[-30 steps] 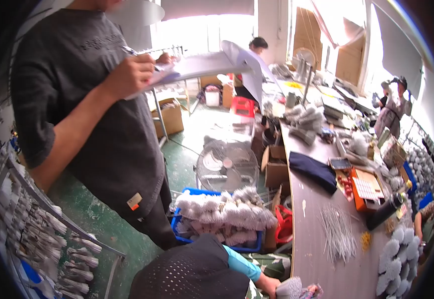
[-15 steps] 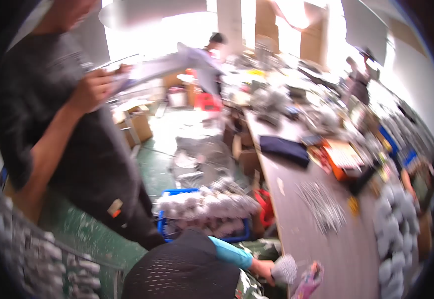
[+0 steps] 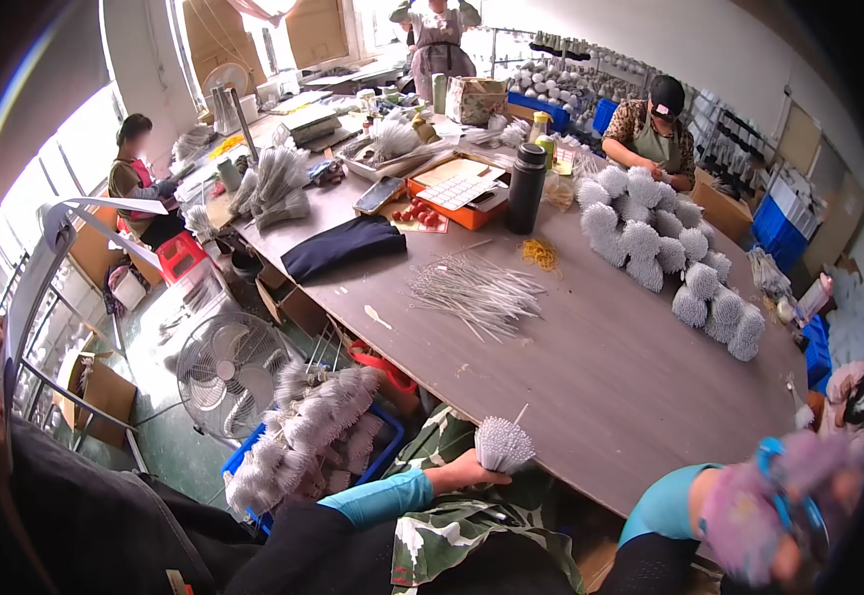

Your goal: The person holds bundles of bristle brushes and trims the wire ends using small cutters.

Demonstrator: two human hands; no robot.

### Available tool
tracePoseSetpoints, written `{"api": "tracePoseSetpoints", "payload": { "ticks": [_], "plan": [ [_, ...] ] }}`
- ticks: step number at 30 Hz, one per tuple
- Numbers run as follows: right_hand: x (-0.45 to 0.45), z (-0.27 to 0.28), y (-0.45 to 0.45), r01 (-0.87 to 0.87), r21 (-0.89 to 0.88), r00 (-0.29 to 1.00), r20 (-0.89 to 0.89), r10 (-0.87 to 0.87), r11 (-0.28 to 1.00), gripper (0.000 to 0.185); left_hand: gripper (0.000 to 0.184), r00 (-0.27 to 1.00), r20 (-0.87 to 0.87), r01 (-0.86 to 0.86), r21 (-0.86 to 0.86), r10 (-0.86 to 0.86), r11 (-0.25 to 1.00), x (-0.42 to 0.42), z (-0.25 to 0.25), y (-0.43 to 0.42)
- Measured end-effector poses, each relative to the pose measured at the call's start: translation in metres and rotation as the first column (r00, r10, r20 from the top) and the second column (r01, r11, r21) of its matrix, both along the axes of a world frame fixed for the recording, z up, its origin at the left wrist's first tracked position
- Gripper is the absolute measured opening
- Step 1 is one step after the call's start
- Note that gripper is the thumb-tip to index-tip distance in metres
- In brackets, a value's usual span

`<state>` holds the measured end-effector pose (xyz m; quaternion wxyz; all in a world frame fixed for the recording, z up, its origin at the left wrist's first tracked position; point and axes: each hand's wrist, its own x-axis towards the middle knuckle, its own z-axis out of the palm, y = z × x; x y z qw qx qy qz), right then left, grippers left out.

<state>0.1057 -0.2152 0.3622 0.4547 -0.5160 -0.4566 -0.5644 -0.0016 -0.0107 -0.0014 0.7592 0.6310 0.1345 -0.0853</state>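
My left hand, in a teal cuff, is closed around a bundle of thin white stems. The rounded, dotted end points up, and one stem sticks out above it. It is held just off the table's near edge, over a camouflage cloth on my lap. My right hand is at the lower right, smeared by motion, in a pink-purple patterned covering. A blue looped thing shows against it; whether it is gripped is unclear. Loose thin stems lie spread on the table.
Many tied bundles are piled at the right; more fill a blue crate beside a floor fan. On the table are a dark cloth, yellow bands, a black bottle and an orange box. Several people are around.
My view has swung right, bringing more of the table into sight. The person with papers is now at the far left edge. My left hand still holds the bundle; my right hand shows larger.
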Motion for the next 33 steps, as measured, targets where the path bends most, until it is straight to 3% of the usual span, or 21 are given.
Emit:
{"api": "tracePoseSetpoints", "payload": {
  "ticks": [3, 6, 10, 13, 14, 16, 17, 19, 21, 27, 29, 33],
  "plan": [
    [0.022, -0.020, -0.066, 0.004, 0.007, 1.000, 0.006, -0.004, 1.000, 0.009, 0.059, 0.998, 0.050, 0.034, 0.037, -0.036, 0.999, -0.001, 0.005, 0.001],
    [0.053, -0.047, -0.168, 0.013, -0.016, 1.000, -0.004, -0.013, 1.000, 0.010, 0.055, 0.990, 0.133, -0.052, 0.034, 0.047, 0.998, 0.001, -0.011, -0.002],
    [0.042, -0.034, -0.189, 0.009, -0.060, 1.000, 0.000, -0.009, 0.998, 0.010, 0.052, 0.995, 0.081, -0.056, 0.017, 0.055, 0.998, 0.001, -0.005, -0.002],
    [0.017, -0.020, -0.162, 0.003, -0.073, 1.000, 0.021, -0.001, 0.997, 0.011, 0.052, 0.998, 0.045, -0.043, -0.007, 0.044, 0.999, 0.002, -0.011, -0.003],
    [0.006, -0.001, -0.104, -0.003, -0.072, 0.999, 0.035, 0.006, 0.997, 0.011, 0.051, 0.998, 0.016, -0.052, -0.025, 0.052, 0.998, 0.001, -0.006, -0.003],
    [0.002, 0.004, -0.096, -0.020, -0.068, 0.998, 0.050, 0.024, 0.998, 0.011, 0.051, 0.997, 0.052, -0.063, -0.029, 0.064, 0.998, 0.004, -0.006, -0.003],
    [0.006, -0.006, -0.140, -0.026, -0.068, 0.998, 0.050, 0.029, 0.997, 0.011, 0.050, 0.994, 0.078, -0.069, -0.033, 0.072, 0.997, 0.001, -0.008, -0.005],
    [-0.010, 0.012, -0.093, -0.023, -0.087, 0.999, 0.047, 0.027, 0.996, 0.011, 0.049, 0.995, 0.073, -0.067, -0.019, 0.068, 0.998, -0.001, 0.005, -0.003],
    [-0.029, 0.026, -0.072, -0.001, -0.116, 0.998, 0.058, 0.007, 0.993, 0.012, 0.049, 0.999, 0.031, -0.037, -0.018, 0.037, 0.999, 0.005, -0.023, -0.004],
    [-0.058, 0.047, -0.010, -0.028, -0.070, 0.982, 0.183, 0.040, 0.997, 0.013, 0.053, 0.984, 0.148, -0.095, -0.009, 0.096, 0.995, 0.002, -0.012, -0.006],
    [-0.061, 0.054, 0.015, -0.075, -0.070, 0.976, 0.202, 0.088, 0.995, 0.013, 0.054, 0.999, 0.031, -0.043, -0.004, 0.043, 0.999, 0.001, -0.007, -0.003],
    [-0.058, 0.059, 0.026, -0.165, -0.074, 0.956, 0.233, 0.178, 0.983, 0.014, 0.052, 0.999, 0.020, -0.046, -0.037, 0.046, 0.998, 0.004, 0.003, -0.002]
  ]
}}
